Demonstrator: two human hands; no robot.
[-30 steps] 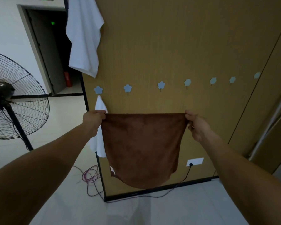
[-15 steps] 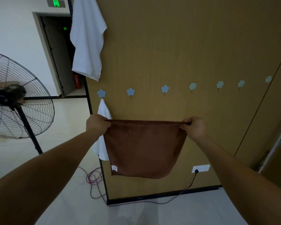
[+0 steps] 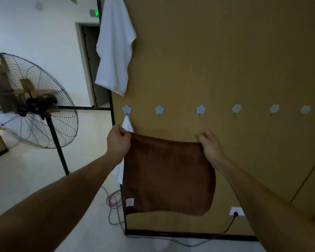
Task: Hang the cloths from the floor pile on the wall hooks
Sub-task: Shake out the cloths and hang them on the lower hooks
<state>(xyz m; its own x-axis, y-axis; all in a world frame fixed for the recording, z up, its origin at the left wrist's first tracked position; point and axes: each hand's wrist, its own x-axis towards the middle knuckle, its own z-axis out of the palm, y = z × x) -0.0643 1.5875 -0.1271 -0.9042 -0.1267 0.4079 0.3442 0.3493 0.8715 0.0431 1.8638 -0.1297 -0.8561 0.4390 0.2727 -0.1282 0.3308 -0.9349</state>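
I hold a brown cloth (image 3: 168, 176) stretched out in front of the wooden wall panel (image 3: 225, 60). My left hand (image 3: 118, 140) grips its top left corner and my right hand (image 3: 210, 145) pinches its top right corner. A row of blue flower-shaped hooks runs across the panel just above; the second hook (image 3: 159, 110) and third hook (image 3: 200, 109) are bare. The first hook (image 3: 126, 109) carries a small white cloth (image 3: 126, 124), partly hidden behind my left hand and the brown cloth. A larger white cloth (image 3: 115, 46) hangs higher up at the panel's left edge.
A big standing fan (image 3: 31, 100) stands on the floor to the left. Tangled cables (image 3: 113, 199) lie at the panel's foot, and a black cord runs from a wall socket (image 3: 235, 211) at the lower right. A dark doorway (image 3: 91, 66) lies behind.
Both hands have lifted the brown cloth higher, closer to the hook row, and my view has tilted upward. The grip on both corners is unchanged.
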